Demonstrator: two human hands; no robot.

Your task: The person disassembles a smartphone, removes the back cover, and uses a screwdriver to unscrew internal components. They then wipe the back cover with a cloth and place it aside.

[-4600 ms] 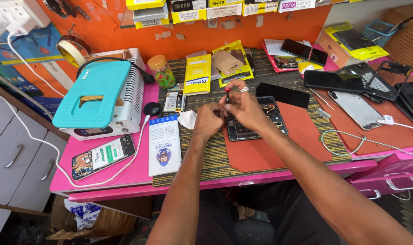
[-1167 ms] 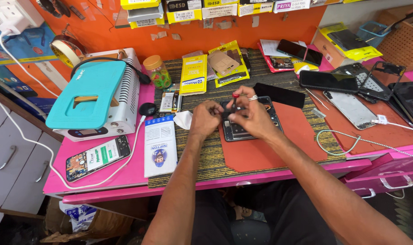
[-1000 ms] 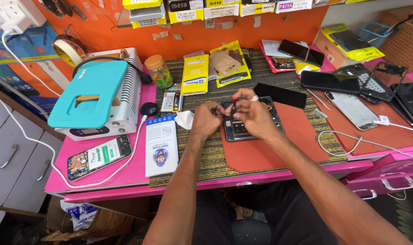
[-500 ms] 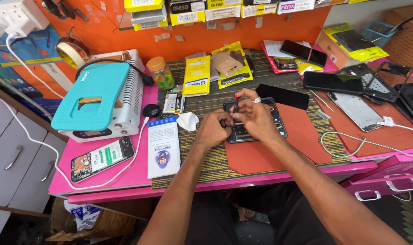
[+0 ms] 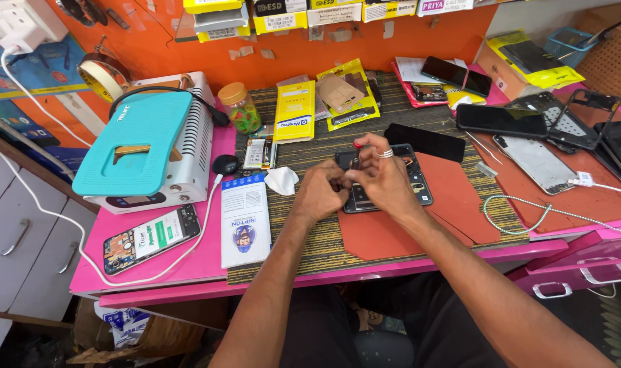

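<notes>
Phone [image 5: 392, 187] with its back off lies on a red mat [image 5: 419, 225] at the middle of a pink workbench [image 5: 188, 266], both hands bent over it. Left hand [image 5: 321, 194] pinches a small part at the phone's near-left edge; right hand [image 5: 385, 177], wearing 1 ring, holds a thin red-tipped tool [image 5: 357, 153] upright over the open case. Whether the tip touches anything inside cannot be told. A slip of that tool could scratch the exposed board, and the white tissue [image 5: 281, 180] just beside could snag loose parts.
</notes>
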